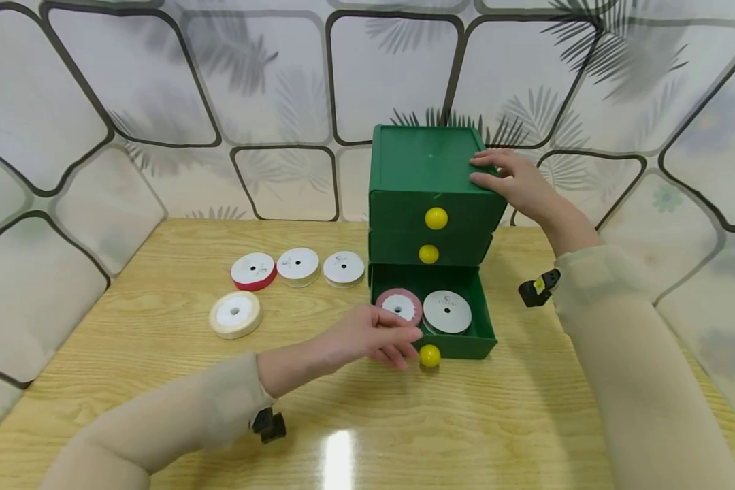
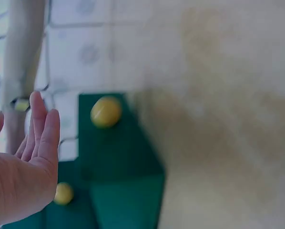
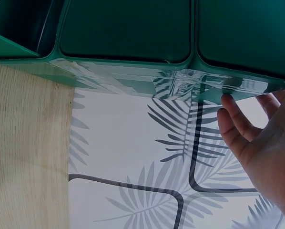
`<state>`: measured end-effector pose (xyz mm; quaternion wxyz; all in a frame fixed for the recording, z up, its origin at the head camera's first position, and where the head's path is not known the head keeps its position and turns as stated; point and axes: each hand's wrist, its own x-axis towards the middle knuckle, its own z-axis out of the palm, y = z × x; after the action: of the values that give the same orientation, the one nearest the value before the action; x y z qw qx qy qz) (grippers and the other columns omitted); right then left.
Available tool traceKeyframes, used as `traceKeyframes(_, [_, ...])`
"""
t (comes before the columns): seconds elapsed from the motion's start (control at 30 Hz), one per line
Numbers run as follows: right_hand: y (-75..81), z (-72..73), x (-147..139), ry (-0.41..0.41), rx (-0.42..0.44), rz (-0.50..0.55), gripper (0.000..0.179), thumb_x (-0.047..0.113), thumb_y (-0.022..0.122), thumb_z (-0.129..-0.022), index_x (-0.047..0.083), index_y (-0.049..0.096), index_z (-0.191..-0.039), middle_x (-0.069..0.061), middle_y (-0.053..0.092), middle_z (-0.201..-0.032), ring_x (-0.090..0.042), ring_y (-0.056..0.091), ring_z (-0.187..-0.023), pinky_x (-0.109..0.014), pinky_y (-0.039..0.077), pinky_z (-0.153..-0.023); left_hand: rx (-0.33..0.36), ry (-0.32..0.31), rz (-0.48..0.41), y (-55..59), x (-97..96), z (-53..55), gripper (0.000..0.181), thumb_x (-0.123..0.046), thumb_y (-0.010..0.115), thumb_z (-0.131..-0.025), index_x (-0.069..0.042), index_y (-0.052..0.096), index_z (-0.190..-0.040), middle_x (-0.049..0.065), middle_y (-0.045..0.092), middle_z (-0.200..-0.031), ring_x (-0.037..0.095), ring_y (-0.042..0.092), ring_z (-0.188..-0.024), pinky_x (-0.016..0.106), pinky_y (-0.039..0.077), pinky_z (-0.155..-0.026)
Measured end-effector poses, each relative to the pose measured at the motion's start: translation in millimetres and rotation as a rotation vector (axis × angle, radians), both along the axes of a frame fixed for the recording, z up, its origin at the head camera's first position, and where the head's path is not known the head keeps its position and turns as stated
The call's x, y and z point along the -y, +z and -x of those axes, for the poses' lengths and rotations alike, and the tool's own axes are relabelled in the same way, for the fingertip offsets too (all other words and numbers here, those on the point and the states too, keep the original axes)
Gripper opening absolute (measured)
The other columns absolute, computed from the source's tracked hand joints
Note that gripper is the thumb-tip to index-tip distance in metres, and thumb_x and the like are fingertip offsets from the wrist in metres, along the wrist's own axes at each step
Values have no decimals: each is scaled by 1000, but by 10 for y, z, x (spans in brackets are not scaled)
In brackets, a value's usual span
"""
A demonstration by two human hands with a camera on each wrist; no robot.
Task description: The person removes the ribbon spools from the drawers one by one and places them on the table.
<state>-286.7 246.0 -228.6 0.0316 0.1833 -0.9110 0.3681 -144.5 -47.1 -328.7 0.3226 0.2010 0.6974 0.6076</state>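
Backing the wooden table (image 1: 514, 422), patterned walls (image 1: 269, 88) face a left hand (image 1: 373, 335) and right hand (image 1: 520, 182) outstretched at green drawers (image 1: 425, 160).

Front way: in over the desk (image 1: 496, 435), past the jutting yellow knob (image 1: 430, 356); the left hand (image 1: 370, 335) bars the left corner.
Open drawer (image 1: 465, 348): reachable from above; the cabinet (image 1: 425, 160) roofs its back; pink spool (image 1: 405, 300) and white spool (image 1: 458, 314) leave a narrow strip along the right wall.
Cabinet's right: right hand (image 1: 514, 180) and arm (image 1: 612, 327) block the passage.
Cabinet's left: a loose spool (image 1: 344, 273) stands just beside.
Behind: patterned wall covering (image 1: 294, 88), gap hard to judge.
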Motion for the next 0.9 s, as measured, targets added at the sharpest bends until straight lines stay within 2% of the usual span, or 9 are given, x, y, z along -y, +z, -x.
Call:
traceKeyframes(0.17, [2, -3, 3, 0, 7, 1, 53, 28, 53, -101, -2, 43, -143, -17, 25, -155, -36, 22, -141, -56, 24, -108, -129, 16, -29, 169, 80, 182, 28, -18, 61, -97, 0, 67, -118, 11, 73, -96, 23, 70, -79, 42, 55, -81])
traceKeyframes(0.4, [3, -2, -4, -4, 2, 0, 53, 29, 53, -101, -1, 44, -143, -17, 26, -155, -35, 23, -140, -56, 24, -108, -310, 33, -31, 281, 145, 392, 29, -11, 62, -96, 4, 64, -121, 13, 72, -96, 33, 68, -83, 43, 54, -81])
traceKeyframes(0.63, [4, -5, 4, -7, 0, 1, 52, 28, 54, -101, -1, 45, -143, -17, 27, -155, -35, 24, -140, -56, 25, -107, -496, -17, 94, 229, 163, 591, 35, -17, 69, -92, -5, 65, -124, 2, 67, -116, 19, 64, -101, 32, 52, -84])
traceKeyframes(0.83, [-15, 6, -3, 0, -10, 6, 52, 29, 53, -101, -2, 45, -142, -17, 28, -154, -36, 25, -139, -56, 25, -107, -605, -115, 197, 162, 141, 738, 51, -22, 76, -86, -9, 58, -132, 2, 58, -132, 18, 56, -117, 40, 42, -101])
traceKeyframes(0.9, [-21, 7, -6, -2, -12, 7, 52, 29, 53, -101, -2, 45, -142, -17, 28, -154, -36, 25, -139, -56, 25, -107, -617, -147, 216, 139, 131, 784, 56, -22, 78, -85, -10, 57, -135, 3, 56, -135, 21, 52, -122, 43, 39, -104])
